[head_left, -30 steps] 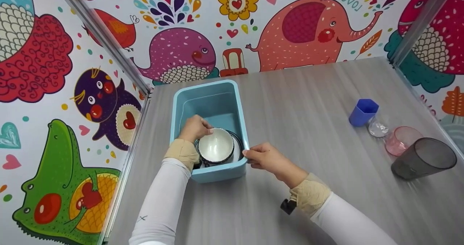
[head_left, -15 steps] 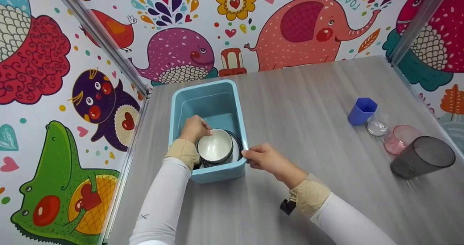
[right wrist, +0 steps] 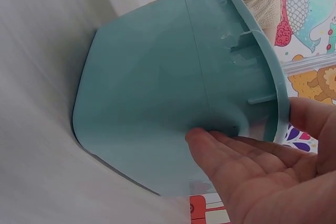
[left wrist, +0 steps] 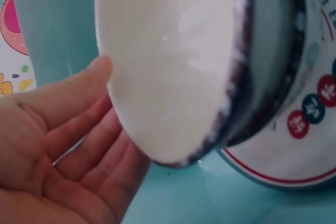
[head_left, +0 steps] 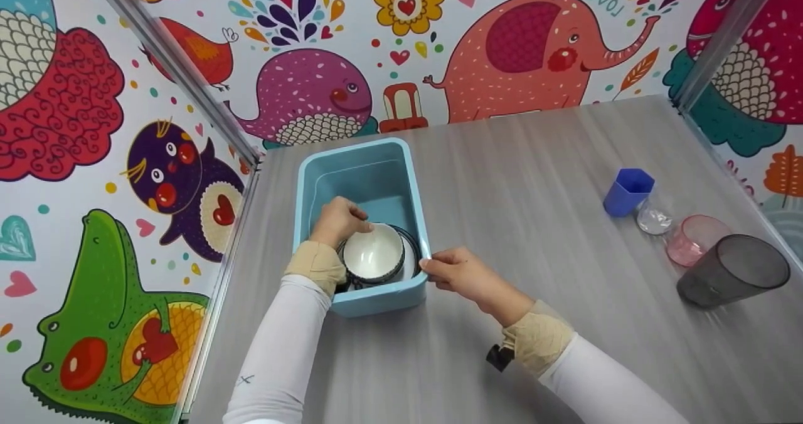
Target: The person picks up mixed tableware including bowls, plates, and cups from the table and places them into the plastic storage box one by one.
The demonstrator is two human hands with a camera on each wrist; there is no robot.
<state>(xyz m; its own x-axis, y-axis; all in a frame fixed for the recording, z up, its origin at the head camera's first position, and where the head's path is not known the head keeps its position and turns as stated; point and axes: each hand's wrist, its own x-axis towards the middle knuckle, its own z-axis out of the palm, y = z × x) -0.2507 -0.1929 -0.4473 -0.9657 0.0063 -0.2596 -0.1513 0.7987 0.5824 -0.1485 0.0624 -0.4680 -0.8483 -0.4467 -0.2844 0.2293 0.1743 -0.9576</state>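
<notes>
My left hand (head_left: 340, 222) reaches into a light blue plastic bin (head_left: 359, 294) and pinches the rim of a white bowl (head_left: 373, 253), thumb inside and fingers behind it. In the left wrist view the bowl (left wrist: 168, 66) has a dark speckled rim. Another dark-rimmed bowl (left wrist: 273, 51) sits right behind it. Below them lies a white plate (left wrist: 294, 163) with a red line and printed round marks. At the bin's near right corner my right hand (head_left: 461, 275) grips the rim. The right wrist view shows its thumb over the edge and its fingers (right wrist: 205, 148) against the outer wall.
On the right side of the table (head_left: 521, 192) stand a blue hexagonal cup (head_left: 628, 193), a small clear glass (head_left: 654, 219), a pink clear cup (head_left: 695, 242) and a tall dark grey tumbler (head_left: 731, 273). Walls with cartoon animals (head_left: 521, 60) border the table at the back and sides.
The left hand's fingers shift very slightly at the bowl's rim. The right hand, the bin and the cups stay in place.
</notes>
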